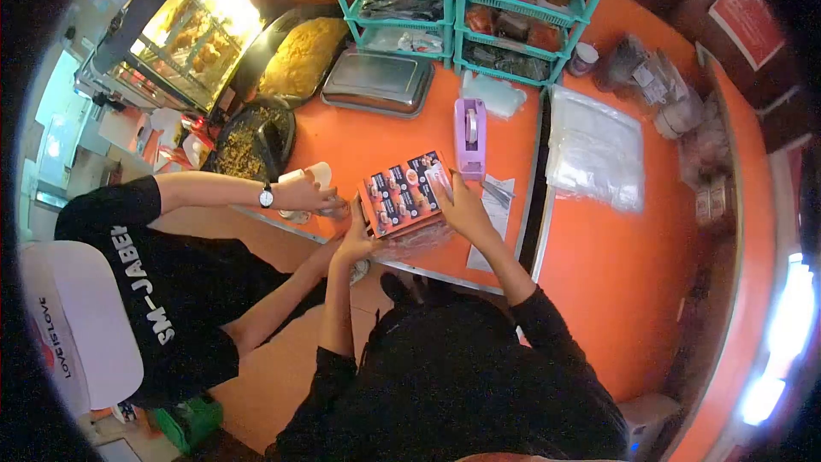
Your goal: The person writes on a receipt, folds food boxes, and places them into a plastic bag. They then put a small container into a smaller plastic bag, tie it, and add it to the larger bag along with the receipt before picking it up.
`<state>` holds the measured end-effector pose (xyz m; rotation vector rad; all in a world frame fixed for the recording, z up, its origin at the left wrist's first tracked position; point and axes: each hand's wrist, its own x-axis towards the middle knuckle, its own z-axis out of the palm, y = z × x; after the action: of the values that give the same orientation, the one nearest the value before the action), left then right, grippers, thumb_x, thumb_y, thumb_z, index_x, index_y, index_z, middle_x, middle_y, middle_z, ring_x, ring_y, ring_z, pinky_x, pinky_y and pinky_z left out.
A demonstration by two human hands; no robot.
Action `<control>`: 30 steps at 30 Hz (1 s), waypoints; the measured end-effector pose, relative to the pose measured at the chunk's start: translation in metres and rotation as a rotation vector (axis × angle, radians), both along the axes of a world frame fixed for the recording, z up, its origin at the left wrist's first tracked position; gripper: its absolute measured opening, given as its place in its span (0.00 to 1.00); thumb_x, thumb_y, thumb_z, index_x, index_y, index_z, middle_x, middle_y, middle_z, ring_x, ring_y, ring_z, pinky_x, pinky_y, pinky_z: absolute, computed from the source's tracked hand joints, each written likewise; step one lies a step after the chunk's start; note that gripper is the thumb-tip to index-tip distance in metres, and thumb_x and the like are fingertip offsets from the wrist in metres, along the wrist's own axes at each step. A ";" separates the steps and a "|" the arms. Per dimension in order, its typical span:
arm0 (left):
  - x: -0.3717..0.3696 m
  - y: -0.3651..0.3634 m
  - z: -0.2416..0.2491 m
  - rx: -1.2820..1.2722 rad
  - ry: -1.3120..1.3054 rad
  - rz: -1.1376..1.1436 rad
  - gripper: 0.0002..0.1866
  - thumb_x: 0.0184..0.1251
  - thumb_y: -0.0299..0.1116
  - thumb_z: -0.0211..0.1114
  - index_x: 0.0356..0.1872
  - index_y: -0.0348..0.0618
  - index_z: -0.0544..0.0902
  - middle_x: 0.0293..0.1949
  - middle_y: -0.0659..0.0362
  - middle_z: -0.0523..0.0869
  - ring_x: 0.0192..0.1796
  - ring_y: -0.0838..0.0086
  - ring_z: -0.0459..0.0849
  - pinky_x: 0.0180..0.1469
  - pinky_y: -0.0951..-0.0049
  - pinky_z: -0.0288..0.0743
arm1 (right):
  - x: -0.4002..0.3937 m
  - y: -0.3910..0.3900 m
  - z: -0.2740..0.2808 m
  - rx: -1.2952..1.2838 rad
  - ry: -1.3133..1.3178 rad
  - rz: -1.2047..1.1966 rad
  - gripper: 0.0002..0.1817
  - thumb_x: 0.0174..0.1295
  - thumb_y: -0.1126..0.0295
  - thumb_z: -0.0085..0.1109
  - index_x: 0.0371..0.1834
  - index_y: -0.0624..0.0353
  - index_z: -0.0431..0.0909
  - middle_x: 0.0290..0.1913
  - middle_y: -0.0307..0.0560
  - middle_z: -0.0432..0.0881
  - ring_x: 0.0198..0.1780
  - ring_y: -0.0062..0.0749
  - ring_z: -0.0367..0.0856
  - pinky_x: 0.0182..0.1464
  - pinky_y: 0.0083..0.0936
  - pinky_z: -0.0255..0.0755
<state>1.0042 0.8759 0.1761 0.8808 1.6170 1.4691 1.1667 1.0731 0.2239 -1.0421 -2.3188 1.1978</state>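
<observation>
Right at the near side of the orange desk (351, 141), the printed box (395, 197) is getting support from both sides! The left grip (352, 244) is clasping its left edge, and the right grip (464, 210) is holding the opposite edge, probably so that the box is riding level and its lid is not springing up. A pale strip is showing by the right fingers; it is too blurred to name. Whether the box is also resting on the desk, I am not able to tell.

Just beyond, the purple tape dispenser (469, 141) is standing within easy reach, presumably for convenience, with paper slips (492, 222) lying beside the box. Over to the right, clear plastic bags (596, 145) are lying flat, perhaps for quick picking. The teal rack (505, 30) is stacking packets upward, seemingly saving desk space. And on the left, a co-worker's arm (205, 190) is reaching in close, crowding that corner.
</observation>
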 end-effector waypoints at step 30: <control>0.006 -0.007 -0.072 -0.274 0.415 0.167 0.42 0.52 0.32 0.66 0.69 0.34 0.58 0.68 0.40 0.61 0.74 0.52 0.55 0.73 0.54 0.48 | 0.025 0.040 -0.047 0.403 0.059 0.085 0.06 0.53 0.78 0.56 0.34 0.60 0.79 0.31 0.56 0.80 0.32 0.48 0.82 0.34 0.38 0.75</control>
<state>1.0104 0.8690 0.1044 0.9508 2.1841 1.1809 1.1921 1.1134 0.1772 -0.7617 -2.4378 0.7276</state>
